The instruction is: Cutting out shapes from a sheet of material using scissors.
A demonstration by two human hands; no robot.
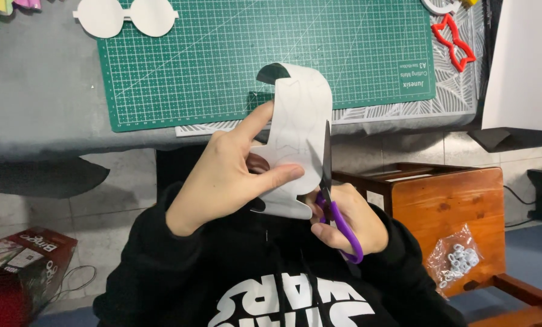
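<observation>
A grey worktop (34,97) runs across the upper part of the head view, with a tiled floor showing below its front edge. On it lies a green cutting mat (234,54) marked with a white grid, and under the mat's near edge a grey sheet with a white leaf pattern (404,110) sticks out. At the mat's far left corner rests a white paper cut-out (125,15) made of two joined round lobes. A red plastic bow-shaped outline (454,41) sits near the right end of the mat.

In front of the worktop, the left hand (222,175) holds a curved piece of white card (298,121) up in the air above the person's lap. Thumb and forefinger pinch the card from either side, and the other fingers are curled behind it. The card has faint pencilled lines on its white face and a dark reverse that shows at its top curl.

The right hand (349,221) is closed around the purple handles of a pair of scissors (331,194). The blades point upward along the right edge of the card, and the blade tip overlaps it; whether the blades are parted cannot be told. The two hands are close together, with the card's lower lobe between them.

To the right stands a wooden stool (452,206), and on its seat lies a clear bag of small white rings (455,260). A red printed box (22,254) sits on the floor at lower left. The person wears a black hooded top (222,284).
</observation>
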